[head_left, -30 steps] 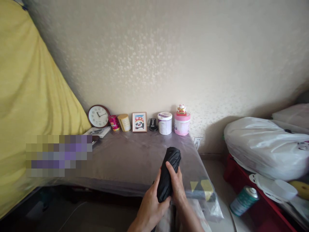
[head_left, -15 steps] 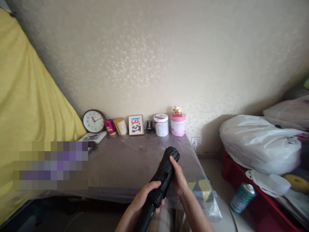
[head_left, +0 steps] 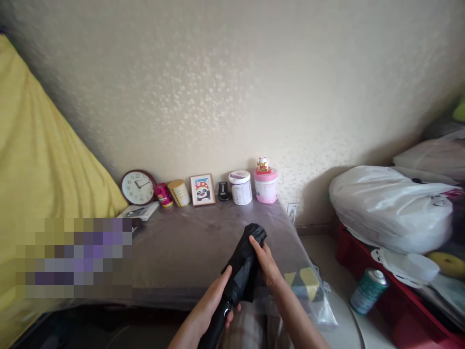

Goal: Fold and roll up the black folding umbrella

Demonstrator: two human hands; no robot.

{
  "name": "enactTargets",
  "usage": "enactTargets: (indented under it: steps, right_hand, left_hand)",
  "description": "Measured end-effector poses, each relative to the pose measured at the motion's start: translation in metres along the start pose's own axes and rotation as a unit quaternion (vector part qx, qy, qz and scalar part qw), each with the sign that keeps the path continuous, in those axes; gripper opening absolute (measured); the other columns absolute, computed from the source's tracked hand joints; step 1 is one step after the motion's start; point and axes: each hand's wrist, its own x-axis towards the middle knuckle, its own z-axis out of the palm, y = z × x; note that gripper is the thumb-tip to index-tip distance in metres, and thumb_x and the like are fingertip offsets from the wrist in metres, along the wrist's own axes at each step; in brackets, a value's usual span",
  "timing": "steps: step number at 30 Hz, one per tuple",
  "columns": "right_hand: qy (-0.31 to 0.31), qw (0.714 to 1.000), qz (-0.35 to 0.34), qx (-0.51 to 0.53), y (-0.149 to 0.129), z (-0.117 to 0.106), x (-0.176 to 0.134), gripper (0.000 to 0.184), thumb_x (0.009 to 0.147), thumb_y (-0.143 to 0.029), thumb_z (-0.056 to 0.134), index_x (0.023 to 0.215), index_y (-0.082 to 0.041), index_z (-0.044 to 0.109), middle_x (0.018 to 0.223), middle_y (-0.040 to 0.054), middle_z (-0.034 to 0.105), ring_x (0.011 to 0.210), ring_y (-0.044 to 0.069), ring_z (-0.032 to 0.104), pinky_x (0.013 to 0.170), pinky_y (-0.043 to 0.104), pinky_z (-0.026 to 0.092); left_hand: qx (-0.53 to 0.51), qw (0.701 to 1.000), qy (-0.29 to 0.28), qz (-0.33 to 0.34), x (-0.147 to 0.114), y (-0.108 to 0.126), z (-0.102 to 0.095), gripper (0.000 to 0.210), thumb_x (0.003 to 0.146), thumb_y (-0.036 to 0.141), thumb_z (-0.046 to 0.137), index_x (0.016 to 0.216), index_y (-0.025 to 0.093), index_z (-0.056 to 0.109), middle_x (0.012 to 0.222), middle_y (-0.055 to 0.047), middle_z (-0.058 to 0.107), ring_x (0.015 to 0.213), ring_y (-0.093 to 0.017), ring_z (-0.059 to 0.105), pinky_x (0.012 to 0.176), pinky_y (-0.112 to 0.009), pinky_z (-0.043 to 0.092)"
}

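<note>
A folded black umbrella [head_left: 241, 269] slants across the front of the table, its canopy top pointing away from me and its handle toward me. My left hand [head_left: 216, 298] is closed around the lower canopy near the handle, with fingertips showing underneath. Higher up, my right hand [head_left: 265, 261] grips the canopy near its top, thumb along the upper side. The canopy cloth is bunched, and a loose flap hangs at its lower right. The end of the handle is cut off by the frame's bottom edge.
A grey covered table [head_left: 181, 247] carries a clock [head_left: 138, 187], a framed panda picture [head_left: 202, 189], and several tubs along the wall, one topped by a cat figurine [head_left: 263, 165]. On the right are a spray can [head_left: 368, 291], a red bin [head_left: 385, 295] and a white bag [head_left: 388, 208].
The canopy cloth looks looser, with a flap now hanging on the right side. Both hands stay on the umbrella and have shifted slightly. The view has tilted a little.
</note>
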Motion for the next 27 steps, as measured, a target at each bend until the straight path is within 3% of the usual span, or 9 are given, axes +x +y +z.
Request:
enactTargets:
  steps: [4,10,15,18,19,21,22,25,27]
  right_hand:
    - [0.012,0.99,-0.092,-0.109,0.001,-0.02,0.014,0.052,0.065,-0.051,0.068,0.103,-0.015,0.063,0.096,0.0067,0.068,0.096,0.024,0.061,0.087,0.037,0.046]
    - [-0.026,0.964,-0.166,-0.207,0.002,-0.052,0.025,0.04,0.071,-0.05,0.06,0.094,-0.017,0.064,0.08,0.0045,0.068,0.072,0.022,0.066,0.069,0.035,0.05]
    - [-0.011,0.964,-0.153,-0.216,0.012,-0.071,0.03,0.033,0.071,-0.047,0.059,0.088,-0.02,0.065,0.077,0.0029,0.068,0.066,0.02,0.065,0.065,0.032,0.049]
    - [-0.037,0.958,-0.163,-0.231,0.018,-0.075,0.031,0.031,0.075,-0.046,0.056,0.09,-0.02,0.065,0.077,0.0027,0.068,0.067,0.02,0.064,0.064,0.031,0.049]
    - [-0.044,0.954,-0.169,-0.242,0.019,-0.074,0.031,0.03,0.076,-0.045,0.055,0.09,-0.021,0.065,0.077,0.0027,0.068,0.067,0.02,0.064,0.064,0.031,0.049]
    - [-0.049,0.947,-0.179,-0.26,0.019,-0.074,0.03,0.029,0.077,-0.043,0.053,0.09,-0.021,0.065,0.076,0.0028,0.068,0.066,0.02,0.063,0.064,0.031,0.048]
    - [-0.049,0.946,-0.181,-0.264,0.019,-0.074,0.029,0.028,0.078,-0.043,0.053,0.09,-0.021,0.066,0.075,0.0026,0.068,0.065,0.02,0.063,0.064,0.031,0.048]
    - [-0.044,0.945,-0.186,-0.266,0.018,-0.074,0.028,0.027,0.078,-0.042,0.053,0.09,-0.021,0.066,0.074,0.0021,0.068,0.064,0.02,0.062,0.063,0.03,0.047]
    - [-0.045,0.943,-0.19,-0.271,0.018,-0.074,0.027,0.026,0.078,-0.042,0.053,0.09,-0.022,0.066,0.074,0.0019,0.068,0.064,0.019,0.062,0.063,0.029,0.047]
  left_hand:
    - [0.008,1.0,0.023,0.017,0.011,0.003,-0.012,0.078,0.067,0.083,0.032,0.073,0.011,0.06,0.053,-0.006,0.063,0.03,-0.009,0.046,0.032,-0.021,0.036]
    - [0.035,0.998,0.053,0.001,0.011,0.011,-0.03,0.081,0.069,0.083,0.027,0.075,0.009,0.059,0.059,-0.009,0.064,0.036,-0.01,0.051,0.037,-0.023,0.043]
    - [0.094,0.991,0.093,0.033,-0.015,0.013,-0.033,0.077,0.072,0.079,0.033,0.115,0.016,0.044,0.063,0.0,0.059,0.05,-0.016,0.061,0.044,-0.025,0.046]
    - [0.174,0.977,0.106,0.069,-0.026,0.005,-0.034,0.088,0.068,0.064,0.059,0.135,0.027,0.016,0.094,-0.007,0.063,0.058,-0.017,0.062,0.048,-0.027,0.047]
    - [0.243,0.958,0.127,0.087,-0.027,0.001,-0.034,0.095,0.068,0.06,0.062,0.139,0.028,0.008,0.107,-0.011,0.06,0.065,-0.019,0.064,0.054,-0.03,0.049]
    - [0.373,0.886,0.205,0.181,-0.027,-0.009,-0.033,0.098,0.07,0.053,0.062,0.142,0.021,0.005,0.131,-0.018,0.043,0.102,-0.026,0.059,0.082,-0.035,0.046]
    - [0.42,0.854,0.243,0.188,-0.025,-0.013,-0.032,0.095,0.073,0.053,0.058,0.143,0.021,0.003,0.136,-0.019,0.036,0.111,-0.03,0.053,0.088,-0.038,0.043]
    - [0.508,0.778,0.315,0.193,-0.02,-0.024,-0.025,0.077,0.085,0.052,0.037,0.144,0.024,-0.003,0.124,-0.017,0.043,0.094,-0.032,0.061,0.073,-0.04,0.047]
    - [0.533,0.748,0.329,0.217,-0.016,-0.026,-0.021,0.064,0.09,0.049,0.024,0.144,0.026,-0.001,0.115,-0.015,0.049,0.082,-0.028,0.064,0.065,-0.037,0.047]
